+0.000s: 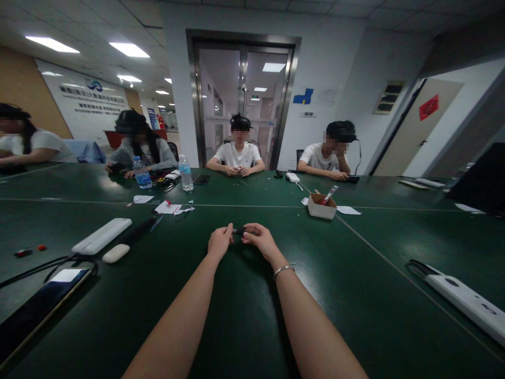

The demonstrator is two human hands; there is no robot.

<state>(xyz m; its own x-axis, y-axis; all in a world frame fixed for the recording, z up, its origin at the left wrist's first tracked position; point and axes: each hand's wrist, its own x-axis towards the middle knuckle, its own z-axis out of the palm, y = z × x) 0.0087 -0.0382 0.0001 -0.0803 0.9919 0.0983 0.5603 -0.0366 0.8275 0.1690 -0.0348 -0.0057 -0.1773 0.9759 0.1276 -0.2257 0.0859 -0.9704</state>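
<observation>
My left hand [221,241] and my right hand [261,240] meet over the middle of the green table [244,295]. Between them is a small dark stick-shaped thing [239,231] with a greyish left end, too small to name. The fingers of my left hand pinch its left end. My right hand's thumb and fingers close on its right end, partly hiding it. A silvery bracelet [284,271] circles my right wrist.
To the left lie a phone [41,305], a white power bank [101,236], a white oval case [115,253] and cables. Ahead stand a small box [322,208] and water bottles [185,172]. A white power strip [465,300] lies at right. Several people sit across the table.
</observation>
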